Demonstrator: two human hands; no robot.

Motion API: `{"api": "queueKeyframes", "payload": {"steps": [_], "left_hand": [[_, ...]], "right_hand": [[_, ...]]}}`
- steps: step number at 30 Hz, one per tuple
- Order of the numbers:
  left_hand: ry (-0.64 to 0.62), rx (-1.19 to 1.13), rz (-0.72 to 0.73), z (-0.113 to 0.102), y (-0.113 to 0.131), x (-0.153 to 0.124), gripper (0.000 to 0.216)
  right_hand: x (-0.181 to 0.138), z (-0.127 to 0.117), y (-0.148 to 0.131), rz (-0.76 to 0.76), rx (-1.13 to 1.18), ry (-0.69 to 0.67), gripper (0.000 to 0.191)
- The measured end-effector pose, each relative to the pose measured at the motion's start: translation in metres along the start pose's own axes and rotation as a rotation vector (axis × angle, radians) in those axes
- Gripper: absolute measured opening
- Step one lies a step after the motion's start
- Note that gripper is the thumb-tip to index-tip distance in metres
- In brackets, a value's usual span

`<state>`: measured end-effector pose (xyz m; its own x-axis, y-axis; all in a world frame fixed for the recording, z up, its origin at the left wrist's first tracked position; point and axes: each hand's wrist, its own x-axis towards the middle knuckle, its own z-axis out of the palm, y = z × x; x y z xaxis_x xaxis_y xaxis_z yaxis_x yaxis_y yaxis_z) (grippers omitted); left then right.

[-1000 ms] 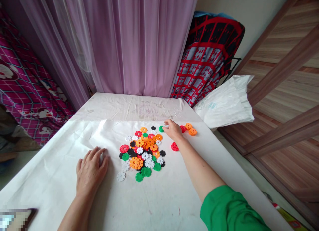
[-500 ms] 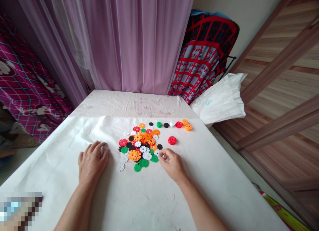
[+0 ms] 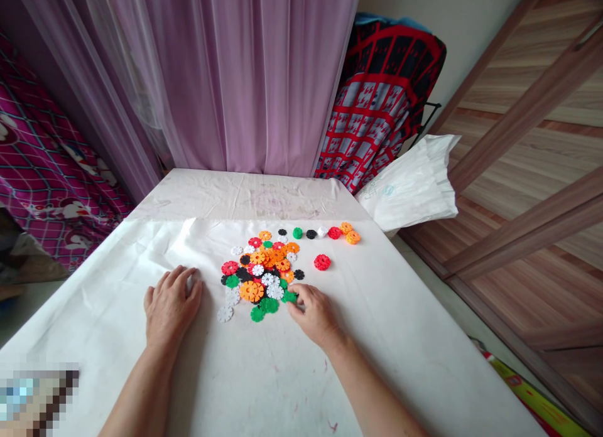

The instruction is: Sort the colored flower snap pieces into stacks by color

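Observation:
A loose pile of flower-shaped plastic discs (image 3: 271, 256) in orange, red, white, black and green lies on the white-covered table. At the pile's right front edge is my right hand (image 3: 316, 314), thumb and forefinger curled beside a green disc (image 3: 289, 296). What lies between those fingertips is too small to make out. Left of the pile, my left hand (image 3: 170, 305) rests palm down, its fingers bent and the thumb close to the forefinger. Whatever it may hold is hidden. The nearest disc to it is a white one (image 3: 225, 313).
Behind the pile runs a row of small stacks, among them green (image 3: 298, 233), white (image 3: 322, 231) and orange (image 3: 352, 237). A red stack (image 3: 323, 262) sits nearer. A white bag (image 3: 409, 187) stands past the table's right edge; purple curtains (image 3: 245, 79) hang behind.
My right hand has shifted slightly left and forward to the green disc. The white disc formerly at its fingertips no longer shows. My left hand stays put; the view has shifted a little.

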<state>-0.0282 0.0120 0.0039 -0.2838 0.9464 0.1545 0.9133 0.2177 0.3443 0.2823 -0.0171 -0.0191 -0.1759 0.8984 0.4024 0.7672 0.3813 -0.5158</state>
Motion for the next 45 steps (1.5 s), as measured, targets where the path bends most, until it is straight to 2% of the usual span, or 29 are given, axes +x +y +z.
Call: {"api": "queueKeyframes", "payload": {"steps": [5,9,13,17,27,37,41,45], "left_hand": [[-0.007,0.009,-0.003,-0.001,0.002,-0.001,0.048],[-0.006,0.012,0.001,0.0,0.001,-0.001,0.049],[-0.005,0.012,0.002,0.001,-0.002,-0.001,0.051],[0.009,0.008,-0.007,0.003,-0.002,-0.001,0.052],[0.019,-0.014,-0.025,0.007,-0.005,-0.001,0.046],[0.035,-0.016,-0.016,0.007,-0.005,-0.001,0.042],[0.017,-0.009,-0.01,0.007,-0.005,-0.001,0.045],[-0.002,-0.004,-0.005,0.006,-0.004,-0.002,0.049]], "right_hand": [[0.013,-0.014,0.008,0.114,0.001,0.088,0.024],[0.065,-0.035,0.02,0.215,-0.099,0.096,0.023],[0.129,-0.04,0.034,0.304,-0.217,-0.001,0.023],[0.165,-0.031,0.046,0.355,-0.307,-0.105,0.024],[0.18,-0.016,0.061,0.333,-0.348,-0.188,0.028],[0.162,-0.036,0.059,0.223,-0.389,-0.136,0.032],[0.169,-0.042,0.048,0.03,-0.466,-0.297,0.051],[0.19,-0.045,0.04,-0.039,-0.57,-0.527,0.064]]}}
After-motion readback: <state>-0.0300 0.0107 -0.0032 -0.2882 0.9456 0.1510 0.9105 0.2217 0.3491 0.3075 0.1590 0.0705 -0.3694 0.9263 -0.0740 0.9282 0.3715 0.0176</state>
